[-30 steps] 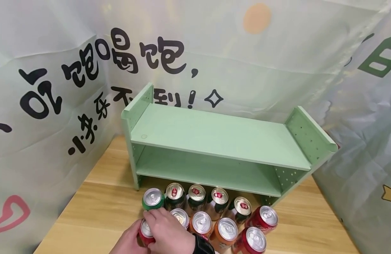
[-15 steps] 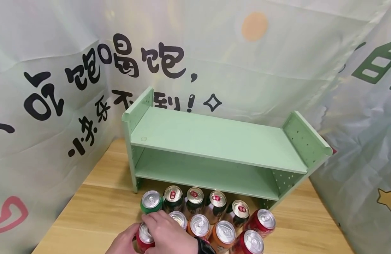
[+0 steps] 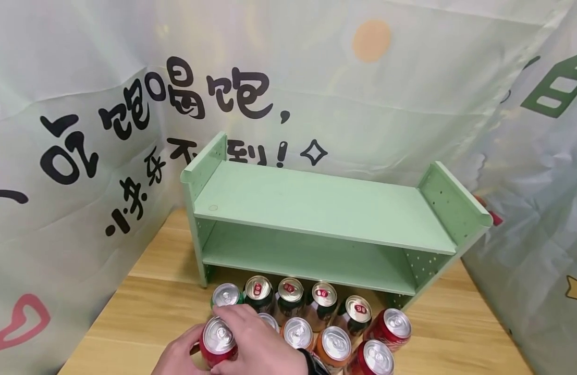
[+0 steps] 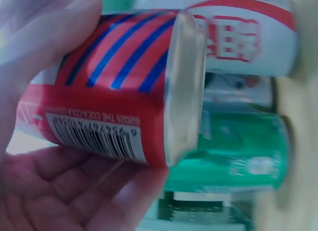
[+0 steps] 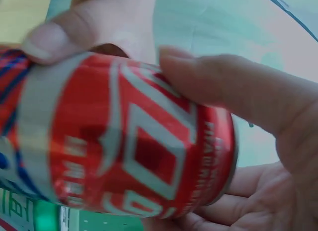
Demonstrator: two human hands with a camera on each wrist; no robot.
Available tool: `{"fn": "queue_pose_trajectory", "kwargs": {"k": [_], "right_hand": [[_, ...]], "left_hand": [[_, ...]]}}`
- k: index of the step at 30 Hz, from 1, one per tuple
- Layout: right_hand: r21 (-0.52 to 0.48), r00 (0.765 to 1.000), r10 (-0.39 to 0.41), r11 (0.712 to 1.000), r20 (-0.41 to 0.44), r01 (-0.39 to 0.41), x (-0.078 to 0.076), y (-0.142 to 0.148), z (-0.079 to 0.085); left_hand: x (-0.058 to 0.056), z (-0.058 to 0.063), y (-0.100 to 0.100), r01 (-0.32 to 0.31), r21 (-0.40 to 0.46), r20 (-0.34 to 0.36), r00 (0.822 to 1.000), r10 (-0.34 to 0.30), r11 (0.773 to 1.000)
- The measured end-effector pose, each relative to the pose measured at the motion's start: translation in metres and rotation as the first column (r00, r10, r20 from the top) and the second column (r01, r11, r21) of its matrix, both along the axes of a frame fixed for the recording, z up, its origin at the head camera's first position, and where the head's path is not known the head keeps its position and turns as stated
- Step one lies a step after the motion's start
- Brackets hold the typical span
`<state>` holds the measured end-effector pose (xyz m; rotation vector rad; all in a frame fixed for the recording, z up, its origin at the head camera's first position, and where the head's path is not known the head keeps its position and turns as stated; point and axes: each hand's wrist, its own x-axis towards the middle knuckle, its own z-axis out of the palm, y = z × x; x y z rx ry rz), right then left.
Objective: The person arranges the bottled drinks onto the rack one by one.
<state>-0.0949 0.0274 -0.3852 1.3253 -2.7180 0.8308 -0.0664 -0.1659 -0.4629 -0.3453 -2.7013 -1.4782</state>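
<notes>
A red Coca-Cola can (image 3: pixel 219 336) with blue stripes stands at the lower left of the head view, silver lid up. My left hand (image 3: pixel 177 357) grips its left side. Across its right side lies my right hand (image 3: pixel 260 338), also gripping it. In the left wrist view the can (image 4: pixel 114 92) is raised: its base sits higher than those of the neighbouring cans. The right wrist view shows both thumbs on the can (image 5: pixel 124 136). Just behind is a green can (image 3: pixel 226 295); a white can with red characters (image 4: pixel 248 37) is beside it, partly hidden by my right hand in the head view.
Dark cans with gold lids (image 3: pixel 290 290) form a back row. Orange cans (image 3: pixel 335 344) and red cans (image 3: pixel 379 357) stand to the right. Behind them a green two-tier shelf (image 3: pixel 321 205) rests on the wooden table (image 3: pixel 143 307), with printed cloth (image 3: pixel 316 78) around it.
Both hands have raised the red can a little, so more of its lid shows. The head view has shifted slightly; the other cans keep their places.
</notes>
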Motion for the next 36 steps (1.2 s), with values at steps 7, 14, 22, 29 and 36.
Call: {"fn": "queue_pose_trajectory", "kwargs": {"k": [7,14,22,29,36], "right_hand": [[-0.237,0.988,-0.057,0.967,0.144,0.091,0.001,0.005,-0.002],[-0.416,0.987,-0.093,0.898,0.133,0.141,0.0,0.014,-0.005],[-0.462,0.963,-0.147,0.855,0.224,0.238,0.0,0.026,-0.002],[-0.531,0.98,-0.183,0.824,0.082,0.199,-0.006,0.036,0.003],[-0.522,0.979,-0.2,0.83,0.048,0.196,-0.011,0.045,0.025]], "left_hand": [[0.0,0.029,0.011,-0.065,0.024,0.056,0.996,0.064,0.998],[-0.011,0.051,0.025,-0.092,0.035,0.083,0.993,0.089,0.995],[-0.014,0.057,0.038,-0.032,0.054,-0.057,0.998,0.035,0.998],[-0.022,0.067,0.047,0.008,-0.026,-0.101,0.995,-0.011,1.0],[-0.032,0.089,0.049,0.103,-0.05,-0.144,0.984,-0.109,0.993]]}}
